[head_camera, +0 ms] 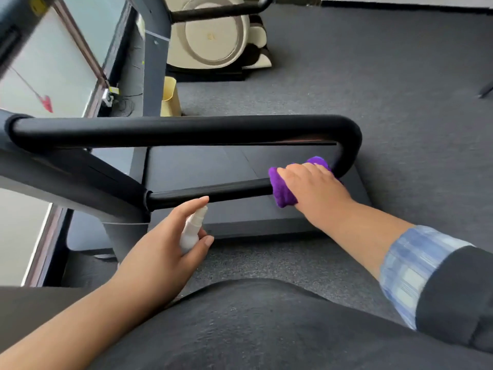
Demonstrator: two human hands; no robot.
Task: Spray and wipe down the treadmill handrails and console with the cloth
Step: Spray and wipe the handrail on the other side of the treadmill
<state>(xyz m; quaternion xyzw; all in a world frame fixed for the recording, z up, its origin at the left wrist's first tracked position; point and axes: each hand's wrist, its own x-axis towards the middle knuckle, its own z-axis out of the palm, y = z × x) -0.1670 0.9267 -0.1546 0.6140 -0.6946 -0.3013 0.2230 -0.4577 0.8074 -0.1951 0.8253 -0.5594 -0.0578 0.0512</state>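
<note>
A black padded handrail (186, 129) loops out from the treadmill frame and bends back as a lower bar (213, 192). My right hand (312, 185) grips a purple cloth (282, 190) wrapped round the lower bar close to the bend. My left hand (165, 249) holds a small white spray bottle (190, 231) just below the lower bar, forefinger raised over its nozzle, which points up toward the bar. The console is not in view.
The treadmill deck (240, 166) lies beneath the handrail on grey carpet (400, 89). A yellow bin (170, 97) stands past the rail, with a beige exercise machine (216, 36) behind it. Windows (40, 76) and the treadmill's grey uprights (154, 49) fill the left.
</note>
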